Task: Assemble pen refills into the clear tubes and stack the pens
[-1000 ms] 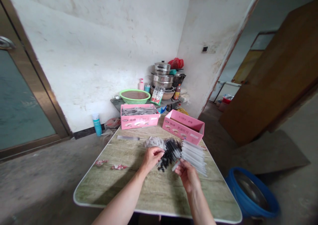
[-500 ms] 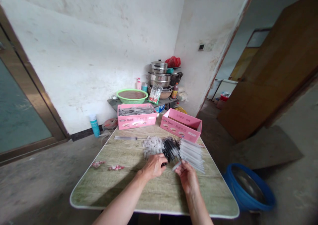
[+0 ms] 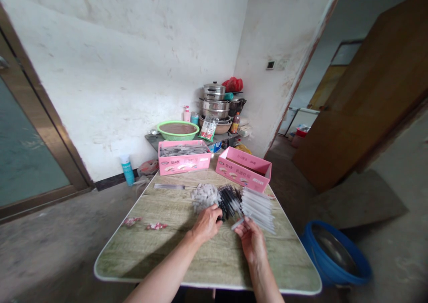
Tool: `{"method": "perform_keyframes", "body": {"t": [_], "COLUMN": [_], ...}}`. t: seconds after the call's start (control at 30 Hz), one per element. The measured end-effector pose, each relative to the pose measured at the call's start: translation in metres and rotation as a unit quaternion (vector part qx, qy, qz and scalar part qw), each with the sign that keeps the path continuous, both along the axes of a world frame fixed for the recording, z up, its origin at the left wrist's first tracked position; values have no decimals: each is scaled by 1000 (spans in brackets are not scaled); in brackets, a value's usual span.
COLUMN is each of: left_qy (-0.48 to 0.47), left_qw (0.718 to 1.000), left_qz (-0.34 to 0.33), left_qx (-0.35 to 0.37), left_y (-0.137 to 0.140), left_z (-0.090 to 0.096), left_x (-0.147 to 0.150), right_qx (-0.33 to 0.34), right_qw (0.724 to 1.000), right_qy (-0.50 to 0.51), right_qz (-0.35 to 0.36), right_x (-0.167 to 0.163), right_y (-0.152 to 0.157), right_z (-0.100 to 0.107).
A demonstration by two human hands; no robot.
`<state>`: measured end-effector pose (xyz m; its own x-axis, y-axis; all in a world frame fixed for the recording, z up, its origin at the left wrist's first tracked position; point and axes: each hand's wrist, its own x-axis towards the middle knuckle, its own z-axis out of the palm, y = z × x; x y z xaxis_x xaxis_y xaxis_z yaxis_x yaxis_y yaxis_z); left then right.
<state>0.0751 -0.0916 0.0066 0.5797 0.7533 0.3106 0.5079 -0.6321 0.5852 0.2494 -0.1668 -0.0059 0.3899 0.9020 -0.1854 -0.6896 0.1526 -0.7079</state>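
My left hand [image 3: 207,224] rests on the table with its fingers at the near edge of a pile of black thin sticks [image 3: 229,200]. My right hand [image 3: 251,240] holds one white tube [image 3: 237,223] by its end, close to a stack of white tubes [image 3: 258,209]. A heap of small whitish pieces [image 3: 203,195] lies just left of the black pile. Whether the left fingers pinch a black piece is hidden.
Two pink boxes stand at the table's far end, the left pink box [image 3: 184,157] filled with grey items and the right pink box [image 3: 243,168] looking empty. A blue tub [image 3: 335,256] sits on the floor at right. Pots [image 3: 214,102] and a green basin [image 3: 178,130] stand behind.
My left hand has dropped from above the black pile to its near edge on the table. The right hand keeps the white tube and barely moves. The camera shifted slightly.
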Motion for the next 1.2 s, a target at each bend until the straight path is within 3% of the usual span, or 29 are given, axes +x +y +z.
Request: {"method": "perform_keyframes", "body": {"t": [0.23,0.47,0.93,1.1,1.2], "left_qy": [52,9,32,6,-80], "left_qw": [998,999,999,1000,996], "left_qz": [-24,-24,-35,-31,-29], "left_qx": [29,35,15,-4,-40], "left_y": [3,5,4,4,6], "left_z": [-2,-6,0,-1,-3], "left_x": [1,0,-3,-1,2], "right_qx": [6,19,36,36,35], "right_qw": [1000,999,999,999,999], "right_qy": [14,16,3,8,11], "right_qz": [-3,-27,-29,-32,-39], "right_x": [0,-3,-5,-4,-4], "right_y": [-1,-1,-4,-3,-2], "right_z": [-3,-2,-1,-1,-2]}}
